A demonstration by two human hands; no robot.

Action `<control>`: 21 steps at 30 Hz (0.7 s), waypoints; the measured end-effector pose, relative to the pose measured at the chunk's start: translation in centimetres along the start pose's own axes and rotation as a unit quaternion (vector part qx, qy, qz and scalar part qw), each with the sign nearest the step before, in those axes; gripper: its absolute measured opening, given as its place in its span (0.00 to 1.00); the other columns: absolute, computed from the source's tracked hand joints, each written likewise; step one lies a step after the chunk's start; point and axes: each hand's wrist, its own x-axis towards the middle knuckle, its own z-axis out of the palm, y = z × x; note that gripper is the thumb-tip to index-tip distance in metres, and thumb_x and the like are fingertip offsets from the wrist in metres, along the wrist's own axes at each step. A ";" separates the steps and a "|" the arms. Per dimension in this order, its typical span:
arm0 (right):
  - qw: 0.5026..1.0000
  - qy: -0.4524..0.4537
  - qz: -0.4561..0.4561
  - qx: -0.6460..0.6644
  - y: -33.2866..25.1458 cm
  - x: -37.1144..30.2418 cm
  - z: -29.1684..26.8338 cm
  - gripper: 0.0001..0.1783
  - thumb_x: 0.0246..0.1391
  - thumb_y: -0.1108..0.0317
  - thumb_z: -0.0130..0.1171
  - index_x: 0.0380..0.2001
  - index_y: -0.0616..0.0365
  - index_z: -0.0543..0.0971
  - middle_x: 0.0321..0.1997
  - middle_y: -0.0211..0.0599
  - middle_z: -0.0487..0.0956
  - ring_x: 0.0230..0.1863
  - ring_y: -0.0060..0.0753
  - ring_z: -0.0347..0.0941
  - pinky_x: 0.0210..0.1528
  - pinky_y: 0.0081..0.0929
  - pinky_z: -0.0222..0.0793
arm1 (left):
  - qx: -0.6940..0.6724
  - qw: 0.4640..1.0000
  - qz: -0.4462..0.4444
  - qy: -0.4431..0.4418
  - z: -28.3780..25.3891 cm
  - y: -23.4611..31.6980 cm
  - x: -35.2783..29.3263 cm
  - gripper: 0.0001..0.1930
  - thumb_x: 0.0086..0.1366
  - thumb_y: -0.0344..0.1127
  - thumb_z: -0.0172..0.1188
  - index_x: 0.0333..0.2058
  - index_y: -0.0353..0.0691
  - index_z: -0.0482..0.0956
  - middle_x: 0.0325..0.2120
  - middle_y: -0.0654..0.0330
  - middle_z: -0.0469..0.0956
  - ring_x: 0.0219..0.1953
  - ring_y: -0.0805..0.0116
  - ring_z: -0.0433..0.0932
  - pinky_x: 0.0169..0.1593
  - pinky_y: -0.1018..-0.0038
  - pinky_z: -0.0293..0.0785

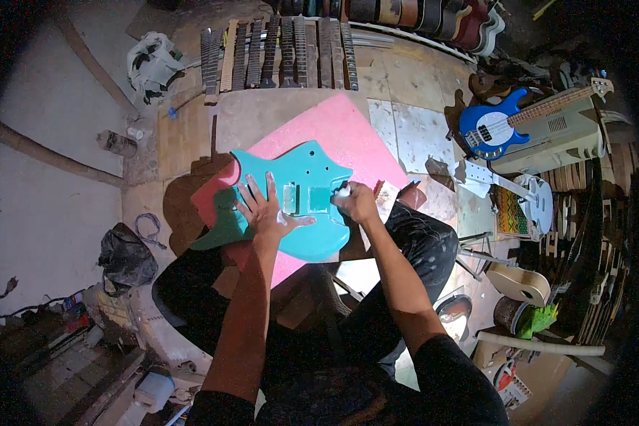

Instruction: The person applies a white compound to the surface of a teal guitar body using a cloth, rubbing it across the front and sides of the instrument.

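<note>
A turquoise guitar body (302,177) without neck or hardware lies flat on a pink foam sheet (334,128) over a low wooden table (263,110). My left hand (266,209) presses flat on the body's middle, fingers spread. My right hand (353,201) is closed around a small white pad or cloth (342,190) at the body's right edge, beside the pickup cavities. Both forearms come up from the lower edge over my dark trousers.
Several guitar necks (277,53) lie in a row beyond the table. A blue bass guitar (497,128) leans at the right, with a white guitar (536,199) below it. A black bag (126,257) sits at the left on the floor. Finished guitar bodies (433,18) line the far top.
</note>
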 end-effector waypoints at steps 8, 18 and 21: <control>0.999 0.006 0.048 -0.025 -1.7 0.5 -0.4 0.12 0.50 0.76 0.71 0.38 0.63 0.82 0.28 0.27 0.80 0.28 0.20 0.75 0.30 0.24 0.71 | -0.005 1.000 0.005 0.019 0.2 -0.5 0.0 0.87 0.25 0.84 0.73 0.78 0.48 0.34 0.76 0.35 0.30 0.77 0.31 0.23 0.72 0.30 0.26; 0.985 -0.026 0.145 0.091 -1.3 0.5 0.0 0.08 0.51 0.74 0.71 0.34 0.61 0.81 0.25 0.26 0.79 0.25 0.23 0.73 0.26 0.25 0.69 | -0.003 1.000 0.005 0.019 0.2 -0.2 -0.2 0.86 0.26 0.82 0.74 0.78 0.48 0.33 0.76 0.34 0.29 0.77 0.30 0.23 0.72 0.30 0.30; 0.990 0.096 0.100 -0.017 -4.5 1.0 -0.4 0.10 0.50 0.69 0.73 0.32 0.60 0.81 0.24 0.27 0.79 0.23 0.23 0.73 0.26 0.28 0.69 | -0.020 0.999 0.012 0.046 0.4 -0.6 -0.3 0.86 0.26 0.82 0.75 0.78 0.48 0.35 0.76 0.34 0.31 0.77 0.29 0.24 0.72 0.29 0.34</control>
